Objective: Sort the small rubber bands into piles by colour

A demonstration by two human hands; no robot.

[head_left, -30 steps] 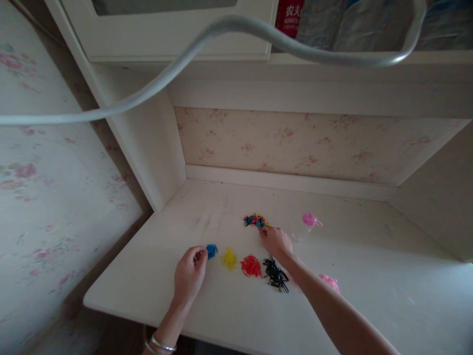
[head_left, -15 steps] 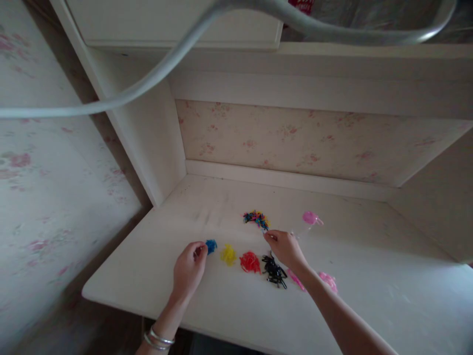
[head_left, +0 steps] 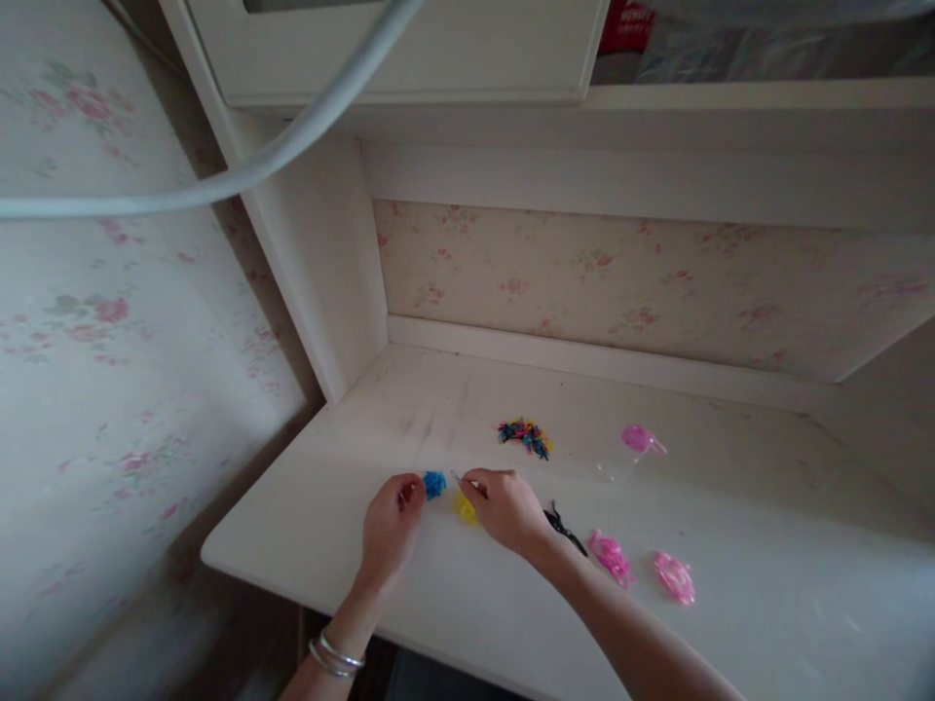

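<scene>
Blue pile (head_left: pixel 435 483) sits lower centre of frame on the surface (head_left: pixel 730 623), between your hands. Hold the right hand (head_left: pixel 507 506) pinched narrow, low beside it; left hand (head_left: pixel 391 521), fingers closed, rests alongside.

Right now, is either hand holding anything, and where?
The right hand pinches a tiny piece between fingertips, too small to identify. The left hand is beside the blue pile; a hold cannot be told.

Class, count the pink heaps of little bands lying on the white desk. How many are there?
2. One pink heap lies beside the right forearm; the second pink heap lies to its right. The right hand may cover others.
</scene>
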